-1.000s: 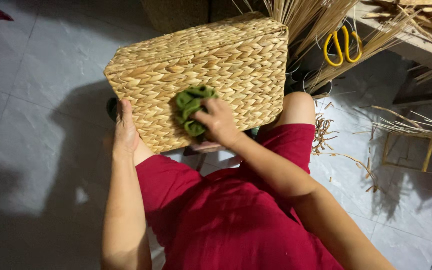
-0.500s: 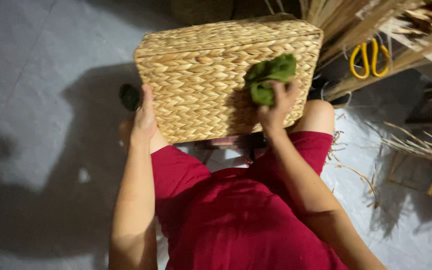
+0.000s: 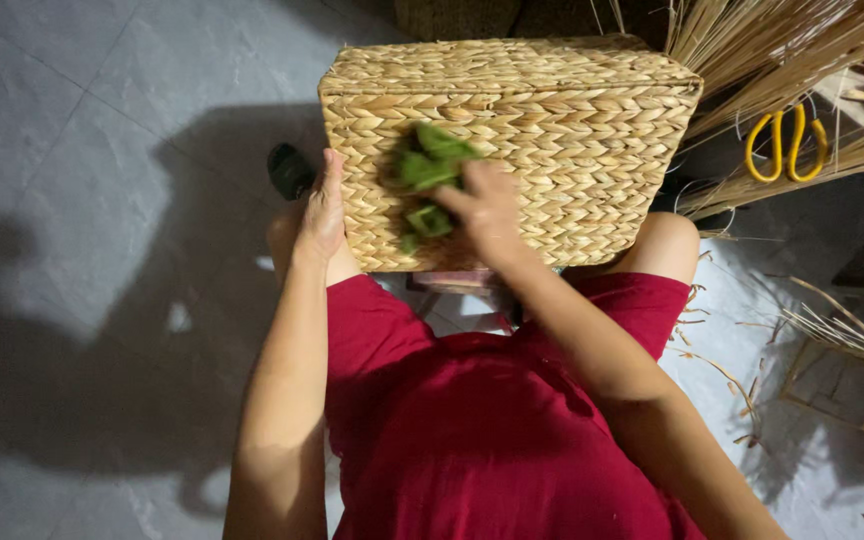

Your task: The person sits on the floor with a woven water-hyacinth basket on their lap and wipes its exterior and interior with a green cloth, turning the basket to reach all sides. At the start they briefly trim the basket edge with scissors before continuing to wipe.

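Woven basket (image 3: 552,150), green cloth (image 3: 427,180) pressed.

Rectangular woven straw basket (image 3: 552,150) on its side across the knees, crumpled green cloth (image 3: 424,175) against its face.

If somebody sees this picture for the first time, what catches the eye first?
A big woven basket on the person's knees, top centre. The right hand presses a green cloth on its side, while the left hand holds its left edge. Yellow scissors lie among dry straw at the upper right.
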A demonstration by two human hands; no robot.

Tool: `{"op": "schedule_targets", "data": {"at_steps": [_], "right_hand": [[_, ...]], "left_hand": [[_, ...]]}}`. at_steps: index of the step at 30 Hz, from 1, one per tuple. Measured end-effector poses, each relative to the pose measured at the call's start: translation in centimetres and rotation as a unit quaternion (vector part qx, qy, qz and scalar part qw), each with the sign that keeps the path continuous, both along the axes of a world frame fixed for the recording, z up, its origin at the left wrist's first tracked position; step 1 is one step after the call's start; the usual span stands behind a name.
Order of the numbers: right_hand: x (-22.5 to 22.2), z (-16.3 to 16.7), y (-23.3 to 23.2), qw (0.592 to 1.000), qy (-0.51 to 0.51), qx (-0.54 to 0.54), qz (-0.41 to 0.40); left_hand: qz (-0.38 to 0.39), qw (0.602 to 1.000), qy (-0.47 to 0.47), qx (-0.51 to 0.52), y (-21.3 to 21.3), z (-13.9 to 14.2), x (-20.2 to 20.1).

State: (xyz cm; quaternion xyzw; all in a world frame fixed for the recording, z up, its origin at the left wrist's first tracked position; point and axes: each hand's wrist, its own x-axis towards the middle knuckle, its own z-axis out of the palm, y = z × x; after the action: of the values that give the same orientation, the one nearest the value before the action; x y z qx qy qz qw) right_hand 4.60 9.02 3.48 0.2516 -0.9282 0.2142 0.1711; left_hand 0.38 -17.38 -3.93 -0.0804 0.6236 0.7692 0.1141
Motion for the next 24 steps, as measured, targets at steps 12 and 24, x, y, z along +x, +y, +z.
{"op": "schedule_targets", "data": {"at_steps": [12, 24], "right_hand": [[6.6, -3.4, 12.3, 0.95, 0.035, -0.137, -0.278], [4.2, -2.2, -4.9, 0.997, -0.006, -0.081, 0.007]], "left_hand": [[-0.046, 0.997, 0.014, 0.063, -1.4, -0.3, -0.1], [-0.018, 0.999, 0.044, 0.01, 0.0, -0.6, 0.1]]}}
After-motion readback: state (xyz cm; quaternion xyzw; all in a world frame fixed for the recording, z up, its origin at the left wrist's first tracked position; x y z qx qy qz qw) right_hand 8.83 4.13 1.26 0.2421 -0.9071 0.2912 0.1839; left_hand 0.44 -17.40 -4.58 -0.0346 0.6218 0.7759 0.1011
